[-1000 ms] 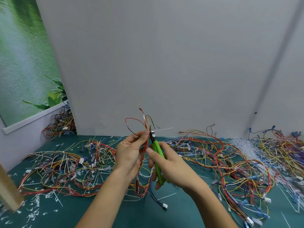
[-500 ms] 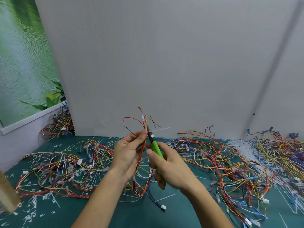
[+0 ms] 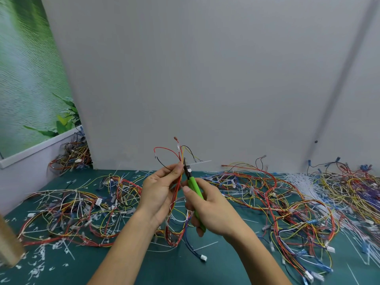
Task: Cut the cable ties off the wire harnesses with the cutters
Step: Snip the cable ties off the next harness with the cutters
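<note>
red-and-yellow wire harness [image 3: 174,199] stands near upright at frame ctr, pinched by left grip [image 3: 159,192]. right grip [image 3: 213,208], wrapped rnd green-handled cutters [image 3: 194,185], sits just r of it; blades point up-left at thin white cable tie [image 3: 202,162], tail running out rightward.

Mid-frame, over the table [image 3: 144,266]: L hand [image 3: 158,194] sits left of R hand [image 3: 213,210], close together. The held harness [image 3: 174,204] runs btwn them, pinched by the L hand, loose ends up top, loop hanging down toward the table. R hand grips the cutters [image 3: 194,187], head just right of the harness, at the cable tie [image 3: 202,162] sticking out rightward. On the table: harness pile [image 3: 72,214] to the left, bigger pile [image 3: 277,202] to the right, third pile [image 3: 72,155] in the back-left corner, loose ties [image 3: 302,182] far right. Wall panel [image 3: 205,79] behind it all; post [image 3: 8,247] at the near-left edge.
</note>
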Demonstrator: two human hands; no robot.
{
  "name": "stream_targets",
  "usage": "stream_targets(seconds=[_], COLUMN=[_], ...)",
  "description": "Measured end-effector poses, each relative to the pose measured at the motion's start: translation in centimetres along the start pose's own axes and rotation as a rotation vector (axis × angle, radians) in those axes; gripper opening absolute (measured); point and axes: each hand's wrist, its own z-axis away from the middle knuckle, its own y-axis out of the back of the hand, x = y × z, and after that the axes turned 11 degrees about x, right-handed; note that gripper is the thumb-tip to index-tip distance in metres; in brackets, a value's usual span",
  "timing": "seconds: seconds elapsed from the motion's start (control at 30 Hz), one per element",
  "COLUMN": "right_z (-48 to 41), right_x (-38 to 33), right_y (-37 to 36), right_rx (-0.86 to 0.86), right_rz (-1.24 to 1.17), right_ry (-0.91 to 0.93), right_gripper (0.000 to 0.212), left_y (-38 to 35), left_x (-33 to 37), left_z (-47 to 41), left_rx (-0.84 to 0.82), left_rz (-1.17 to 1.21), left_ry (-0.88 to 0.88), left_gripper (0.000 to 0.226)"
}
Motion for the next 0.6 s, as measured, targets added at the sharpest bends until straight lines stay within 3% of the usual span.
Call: stream_targets(seconds=[0.6], right_z=[0.30], right_x=[-0.25], right_y=[-0.47], right_rx=[-0.030], right_rz=[-0.015], right_ry=[-0.020], right_gripper=[0.010], left_y=[0.32], left_x=[-0.16], left_z=[-0.35], left_rx=[-0.017], left_rz=[-0.003], left_ry=[-0.028], left_gripper=[0.008])
